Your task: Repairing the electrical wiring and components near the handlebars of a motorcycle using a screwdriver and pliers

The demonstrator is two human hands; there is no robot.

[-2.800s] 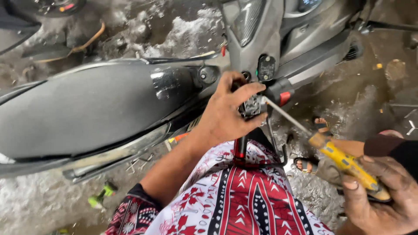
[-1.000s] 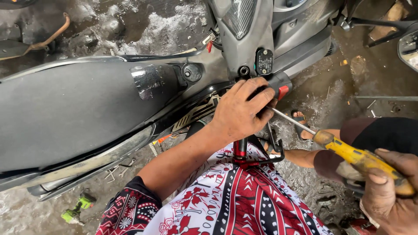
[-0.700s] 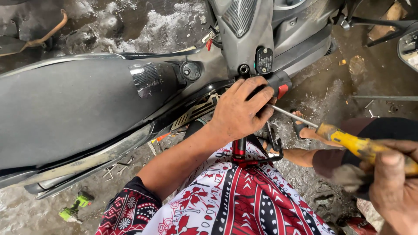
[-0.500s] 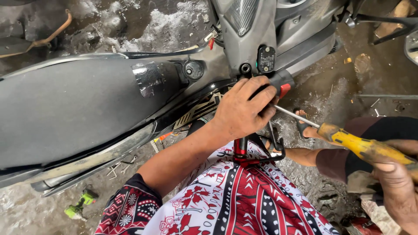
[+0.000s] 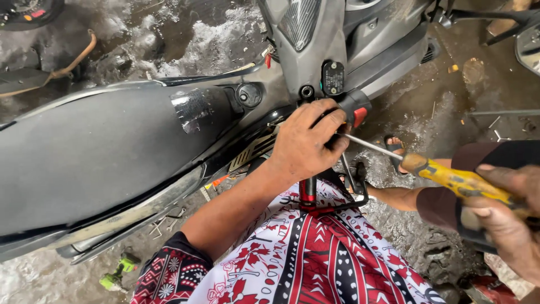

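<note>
My left hand (image 5: 306,143) wraps around the black handlebar switch housing (image 5: 353,108) of a grey scooter; the housing has a red button. In my right hand (image 5: 506,222), at the right edge, is a screwdriver with a yellow handle (image 5: 453,180). Its metal shaft (image 5: 371,145) slants up and left, and the tip disappears under my left fingers at the housing. A red and white patterned sleeve (image 5: 315,264) fills the bottom centre.
The scooter's black seat (image 5: 101,157) spans the left half, with the grey front body (image 5: 315,39) above my hand. A sandalled foot (image 5: 395,147) rests on wet, muddy ground. A small green tool (image 5: 118,276) lies bottom left, and a mirror (image 5: 529,45) sits top right.
My left hand has kept its hold on the switch housing. My right hand has shifted slightly with the screwdriver, whose tip stays at the housing. The view has drifted a little.
</note>
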